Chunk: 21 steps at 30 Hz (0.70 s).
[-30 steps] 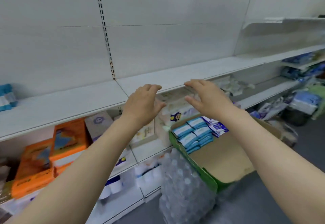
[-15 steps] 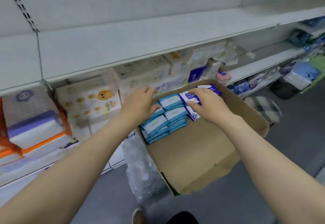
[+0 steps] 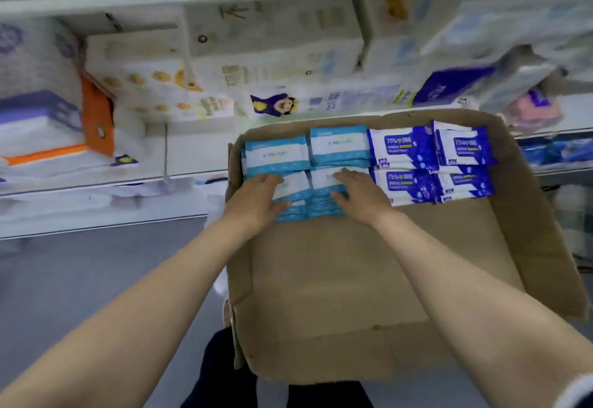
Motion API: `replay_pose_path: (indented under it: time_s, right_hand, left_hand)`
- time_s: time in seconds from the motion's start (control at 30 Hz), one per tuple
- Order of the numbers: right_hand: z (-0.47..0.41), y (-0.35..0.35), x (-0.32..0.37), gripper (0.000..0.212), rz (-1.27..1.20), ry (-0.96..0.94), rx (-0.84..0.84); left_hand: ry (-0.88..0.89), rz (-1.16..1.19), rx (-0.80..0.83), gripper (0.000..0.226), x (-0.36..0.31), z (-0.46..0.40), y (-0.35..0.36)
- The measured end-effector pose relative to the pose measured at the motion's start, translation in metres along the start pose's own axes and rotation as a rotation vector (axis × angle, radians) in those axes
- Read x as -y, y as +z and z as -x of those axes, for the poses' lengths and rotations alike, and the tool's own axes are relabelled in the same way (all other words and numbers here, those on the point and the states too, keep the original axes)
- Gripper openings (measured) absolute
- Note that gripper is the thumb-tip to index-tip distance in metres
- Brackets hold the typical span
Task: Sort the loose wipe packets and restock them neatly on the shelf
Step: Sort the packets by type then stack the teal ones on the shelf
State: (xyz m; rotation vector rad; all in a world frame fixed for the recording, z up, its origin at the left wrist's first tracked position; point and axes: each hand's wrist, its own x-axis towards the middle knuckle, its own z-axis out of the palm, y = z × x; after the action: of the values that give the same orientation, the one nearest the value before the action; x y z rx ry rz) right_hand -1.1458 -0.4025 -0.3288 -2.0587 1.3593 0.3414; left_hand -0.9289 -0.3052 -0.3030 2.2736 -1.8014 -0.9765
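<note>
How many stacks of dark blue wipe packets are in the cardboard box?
4: two at the back and two in front. Packets lower in each stack are hidden.

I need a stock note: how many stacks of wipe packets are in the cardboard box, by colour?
Light blue stacks: 4, two of them under the left hand and right hand
Dark blue stacks: 4
Total: 8 stacks in the cardboard box

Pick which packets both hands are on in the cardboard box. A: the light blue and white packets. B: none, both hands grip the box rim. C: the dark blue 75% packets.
A: the left hand and right hand rest on the near stacks of light blue and white packets, while the dark blue packets lie untouched to the right in the cardboard box.
</note>
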Motion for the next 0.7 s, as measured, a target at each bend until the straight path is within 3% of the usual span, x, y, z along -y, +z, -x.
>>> replay_pose_path:
  time_s: [0.27, 0.4, 0.53, 0.6, 0.7]
  right_hand:
    - [-0.02, 0.002, -0.017, 0.059, 0.029, -0.035, -0.083]
    - [-0.02, 0.008, -0.02, 0.056, 0.171, -0.049, -0.233]
    - [-0.021, 0.004, -0.015, 0.057, 0.193, -0.008, -0.208]
    - [-0.014, 0.0, -0.014, 0.049, 0.004, 0.074, -0.197]
    - [0.001, -0.008, -0.014, 0.026, -0.549, 0.185, -0.116]
  left_hand:
    - [-0.102, 0.131, -0.115, 0.051, -0.002, -0.008, 0.03]
    - [-0.147, 0.162, -0.178, 0.049, 0.0, -0.01, 0.033]
    - [-0.162, 0.155, -0.223, 0.049, -0.001, -0.017, 0.034]
    - [-0.174, 0.145, -0.25, 0.048, -0.002, -0.02, 0.035]
    - [-0.185, 0.09, -0.316, 0.046, -0.001, -0.019, 0.042]
